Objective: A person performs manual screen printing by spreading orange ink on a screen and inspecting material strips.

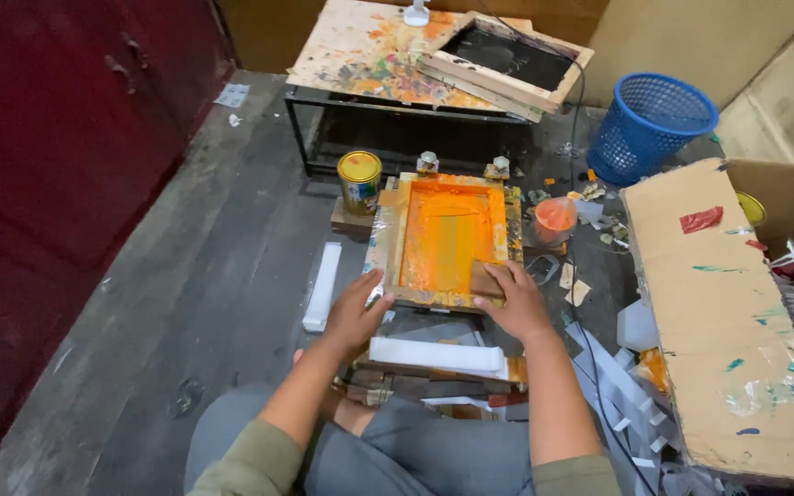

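Screen-printing frame (446,241) lies flat on the floor in front of the seated person, mesh flooded with orange ink, wooden rim taped and smeared. Right hand (514,301) is closed around a wooden squeegee (487,278) set at the near right corner of the mesh, blade end down in the ink as far as I can tell. Left hand (357,310) lies open, fingers spread, pressing on the near left corner of the frame. 2 clamps (427,162) hold the far edge, so that end looks hinged. To do the stroke well: keep the left hand's weight on the rim so the frame cannot skate, hold the squeegee tilted and not upright, keep pressure even across its width, and run 1 steady pass, not several short dabs. Squeegee is narrower than the mesh, so I judge overlapping passes are needed. Nearby: yellow-lidded ink tin (359,180) just left of the frame, orange-stained cup (554,219) just right, white strips (436,355) near the knees, blue basket (650,124) well apart, paint-marked cardboard box (737,321) at right.
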